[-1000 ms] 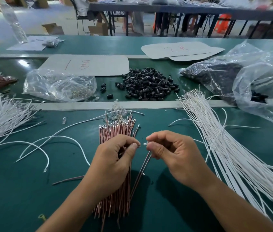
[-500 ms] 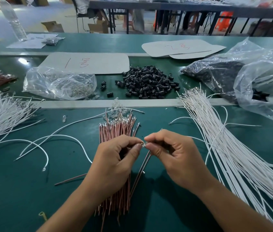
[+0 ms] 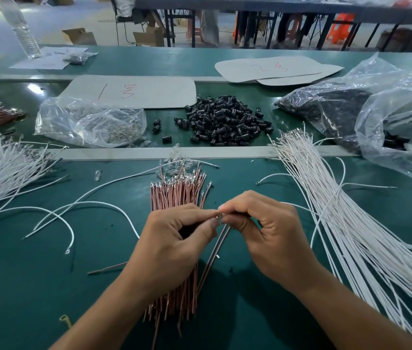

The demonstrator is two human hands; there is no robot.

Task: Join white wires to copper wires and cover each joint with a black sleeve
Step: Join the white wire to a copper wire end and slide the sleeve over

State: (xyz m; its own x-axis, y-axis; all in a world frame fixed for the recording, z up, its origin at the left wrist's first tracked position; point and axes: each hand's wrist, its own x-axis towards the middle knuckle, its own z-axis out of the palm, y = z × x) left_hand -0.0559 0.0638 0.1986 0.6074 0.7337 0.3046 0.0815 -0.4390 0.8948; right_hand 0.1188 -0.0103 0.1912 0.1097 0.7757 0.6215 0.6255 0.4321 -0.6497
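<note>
Fingertips (image 3: 225, 206) of both hands met, curled tight. Your left hand (image 3: 174, 238) and right hand (image 3: 270, 238) together pinched the metal end of a copper wire (image 3: 214, 257) that hung down between them. Under your left hand lay the copper wire bundle (image 3: 177, 195). White wires (image 3: 351, 223) fanned out to your right, and the black sleeves (image 3: 225, 120) were heaped farther back on the green table (image 3: 23, 286).

- You are at a green bench (image 3: 35, 286) in an assembly workshop.
- Beside the heap of black sleeves (image 3: 225, 120) lie bulk white wires (image 3: 351, 223) on its right, copper wires (image 3: 174, 195) in front, and a bag (image 3: 91, 122) of metal parts on its left.
- Behind the heap: numbered cardboard sheets (image 3: 134, 92), more tables (image 3: 250, 6), cartons (image 3: 149, 37).
</note>
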